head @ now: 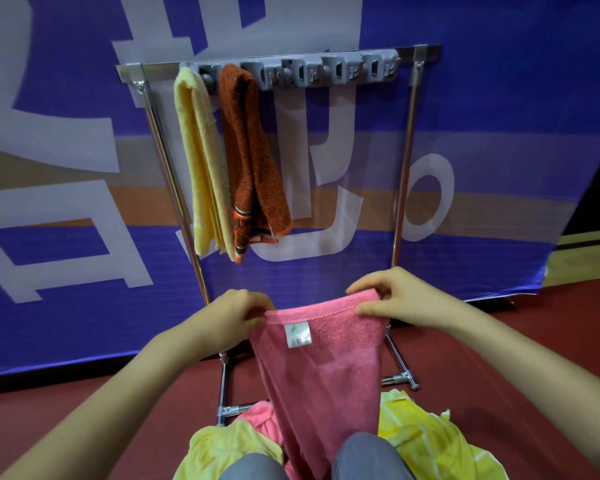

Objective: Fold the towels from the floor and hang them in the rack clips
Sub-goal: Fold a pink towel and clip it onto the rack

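- Blue banner [84, 168] with pale lettering fills the background; dark red floor [84, 410] below. A metal rack [174, 174] stands against the banner.
- Rack, left end of the grey clip strip [326, 69]: yellow towel [194, 150] hangs folded. Orange towel [246, 140] hangs in the next clip, just beside it. Clips further right hold nothing.
- Left hand [232, 313]: fingers curled, pinching the left top corner of the pink towel [326, 368].
- Pink towel: held up in front of the rack's lower half, top hem stretched between both hands, white label [297, 335] facing the camera. Lower part hangs down between the knees [361, 455]. Appears to be a single layer; not certain.
- Right hand [406, 296]: thumb and fingers pinching the right top corner.
- Floor pile: yellow-green towels [426, 441] on either side of the knees, and a second pink towel [262, 415] left of the held one.
- Judgement: folding of the third towel is just beginning.
- Next move calls for bringing the two corners together with the edges matched, narrowing the towel to a strip, then pushing the fold into the free clip right of the orange towel.
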Tool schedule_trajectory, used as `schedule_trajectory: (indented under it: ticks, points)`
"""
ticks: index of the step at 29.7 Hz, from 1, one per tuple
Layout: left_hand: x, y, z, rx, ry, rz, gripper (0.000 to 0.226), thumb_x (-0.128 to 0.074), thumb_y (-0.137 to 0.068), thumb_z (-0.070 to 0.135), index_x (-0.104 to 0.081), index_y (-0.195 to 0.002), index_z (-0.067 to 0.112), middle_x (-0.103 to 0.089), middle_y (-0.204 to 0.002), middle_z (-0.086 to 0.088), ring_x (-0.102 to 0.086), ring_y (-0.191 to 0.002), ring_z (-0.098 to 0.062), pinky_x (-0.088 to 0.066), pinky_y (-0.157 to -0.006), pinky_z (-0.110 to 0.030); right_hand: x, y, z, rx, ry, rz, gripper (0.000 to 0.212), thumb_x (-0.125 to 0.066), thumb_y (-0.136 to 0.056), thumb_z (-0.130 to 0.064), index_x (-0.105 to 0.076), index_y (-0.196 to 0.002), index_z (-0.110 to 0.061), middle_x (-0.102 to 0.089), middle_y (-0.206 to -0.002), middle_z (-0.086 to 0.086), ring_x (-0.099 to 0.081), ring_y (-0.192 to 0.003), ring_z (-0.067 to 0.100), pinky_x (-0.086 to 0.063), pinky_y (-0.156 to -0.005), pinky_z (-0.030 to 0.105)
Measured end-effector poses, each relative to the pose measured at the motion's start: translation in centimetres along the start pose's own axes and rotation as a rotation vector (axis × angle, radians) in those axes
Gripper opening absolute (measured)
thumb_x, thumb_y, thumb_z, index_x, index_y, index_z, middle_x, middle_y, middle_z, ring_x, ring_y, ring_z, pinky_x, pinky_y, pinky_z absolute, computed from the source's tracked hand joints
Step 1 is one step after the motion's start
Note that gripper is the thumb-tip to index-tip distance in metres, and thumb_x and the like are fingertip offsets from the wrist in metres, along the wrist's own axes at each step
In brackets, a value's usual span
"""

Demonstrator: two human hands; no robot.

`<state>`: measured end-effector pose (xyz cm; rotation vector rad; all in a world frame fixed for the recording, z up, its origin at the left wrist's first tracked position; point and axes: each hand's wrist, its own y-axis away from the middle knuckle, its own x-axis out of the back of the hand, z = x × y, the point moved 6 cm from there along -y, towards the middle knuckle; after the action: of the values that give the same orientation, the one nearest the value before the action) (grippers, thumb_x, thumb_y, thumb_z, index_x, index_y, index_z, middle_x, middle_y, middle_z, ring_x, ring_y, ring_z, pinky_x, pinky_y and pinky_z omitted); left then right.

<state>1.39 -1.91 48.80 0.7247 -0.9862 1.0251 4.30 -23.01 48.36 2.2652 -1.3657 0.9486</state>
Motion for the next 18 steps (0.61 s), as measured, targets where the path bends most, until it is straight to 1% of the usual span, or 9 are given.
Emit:
schedule_trajectory:
  ticks: [3,5,7,8,10,12,14,16,18]
  points:
    - [0.2,0.1,-0.1,0.017,-0.064,0.089,0.020,-0.045,-0.090,0.007,-0.059,-0.104,0.010,-0.066,-0.100,-0.007,-0.061,-0.094,-0.023,-0.049,-0.083,-0.037,0.1,-0.2,-0.5,0.005,0.019,0.056,0.003,-0.070,-0.075,-0.021,-0.069,-0.077,-0.021,-0.064,-0.073,-0.012,-0.061,-0.073,0.004,-0.046,-0.069,0.019]
    - [0.8,0.0,0.0,0.041,-0.126,0.134,0.019,-0.043,-0.090,0.007,-0.055,-0.104,0.010,-0.065,-0.099,-0.010,-0.060,-0.094,-0.029,-0.048,-0.080,-0.041,0.8,-0.5,-0.8,0.008,0.022,0.143,0.010,-0.071,-0.074,-0.022,-0.065,-0.067,-0.024,-0.062,-0.065,-0.009,-0.058,-0.063,0.000,-0.044,-0.063,0.019]
    - [1.9,-0.5,0.5,0.046,-0.201,0.146,0.025,-0.041,-0.087,0.002,-0.052,-0.109,0.007,-0.062,-0.105,-0.014,-0.058,-0.101,-0.033,-0.046,-0.084,-0.041,2.1,-1.2,-1.4,0.016,-0.006,0.247,0.014,-0.073,-0.073,-0.021,-0.063,-0.062,-0.023,-0.060,-0.060,-0.006,-0.053,-0.056,-0.001,-0.042,-0.061,0.021]
    - [2.6,-0.8,0.9,0.036,-0.231,0.153,0.029,-0.041,-0.085,-0.001,-0.051,-0.111,0.005,-0.061,-0.109,-0.016,-0.056,-0.105,-0.033,-0.044,-0.085,-0.038,2.8,-1.5,-2.0,0.035,-0.033,0.297,0.016,-0.073,-0.073,-0.019,-0.062,-0.061,-0.022,-0.059,-0.059,-0.005,-0.052,-0.055,-0.001,-0.042,-0.061,0.021]
    - [5.0,-1.3,1.9,0.006,-0.255,0.195,0.038,-0.042,-0.081,-0.006,-0.051,-0.117,0.004,-0.059,-0.115,-0.018,-0.055,-0.109,-0.032,-0.041,-0.086,-0.034,4.7,-2.2,-3.5,0.098,-0.097,0.396,0.018,-0.072,-0.073,-0.015,-0.061,-0.061,-0.020,-0.057,-0.059,-0.005,-0.050,-0.052,-0.004,-0.041,-0.057,0.015]
    - [7.5,-1.5,2.6,-0.029,-0.271,0.283,0.038,-0.044,-0.081,-0.006,-0.052,-0.117,0.003,-0.060,-0.116,-0.020,-0.055,-0.110,-0.034,-0.042,-0.086,-0.035,6.2,-2.7,-4.7,0.141,-0.150,0.452,0.010,-0.071,-0.075,-0.014,-0.064,-0.069,-0.009,-0.056,-0.062,-0.003,-0.050,-0.055,-0.003,-0.040,-0.055,0.010]
    - [9.1,-1.4,2.9,-0.029,-0.308,0.352,0.032,-0.047,-0.083,-0.004,-0.055,-0.113,0.004,-0.064,-0.109,-0.020,-0.058,-0.104,-0.035,-0.043,-0.081,-0.037,6.9,-2.9,-5.0,0.144,-0.144,0.463,0.016,-0.069,-0.077,-0.017,-0.065,-0.080,-0.002,-0.057,-0.067,-0.003,-0.052,-0.061,0.001,-0.041,-0.055,0.007]
    - [9.8,-1.2,3.2,-0.017,-0.351,0.374,0.027,-0.048,-0.084,-0.002,-0.057,-0.108,0.004,-0.066,-0.101,-0.019,-0.059,-0.097,-0.034,-0.043,-0.076,-0.036,6.9,-3.1,-5.0,0.138,-0.119,0.455,0.016,-0.067,-0.078,-0.019,-0.064,-0.082,-0.003,-0.057,-0.070,-0.003,-0.053,-0.066,0.003,-0.042,-0.056,0.006]
    - [10.7,-1.0,3.9,-0.016,-0.379,0.406,0.025,-0.047,-0.084,-0.002,-0.057,-0.106,0.003,-0.065,-0.097,-0.019,-0.060,-0.094,-0.035,-0.046,-0.077,-0.039,7.8,-2.8,-6.0,0.172,-0.112,0.511,0.008,-0.066,-0.079,-0.018,-0.062,-0.073,-0.014,-0.055,-0.068,-0.005,-0.053,-0.062,-0.001,-0.042,-0.055,0.007]
